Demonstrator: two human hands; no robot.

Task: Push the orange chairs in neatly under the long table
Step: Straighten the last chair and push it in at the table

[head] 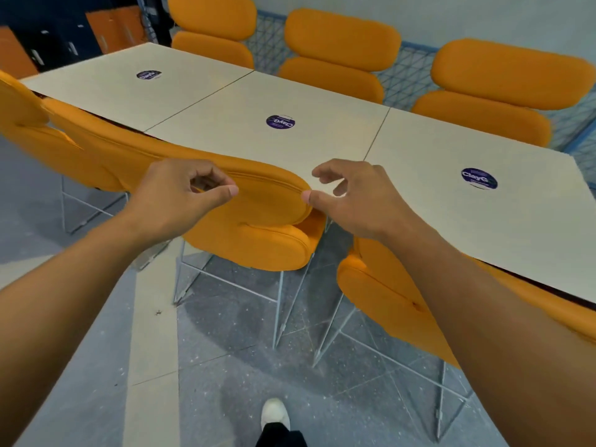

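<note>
Here – long cream table (322,137) w/ purple stickers (280,121); grey speckled floor (225,366).

Seating layout

Long table (225,101) is showing three cream panels butted end to end. Three orange far chairs (342,37) are lining its far edge. Near side: left chair (80,140), middle chair (258,221) and right chair (380,285) are standing at its near edge.

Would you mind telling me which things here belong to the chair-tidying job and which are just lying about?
Part of the job:
- long table
- near middle orange chair, with the left hand and right hand at its backrest
- near left chair
- near right chair
- far-side chairs

Just there:
- purple stickers
- blue mesh
- cabinets
</note>
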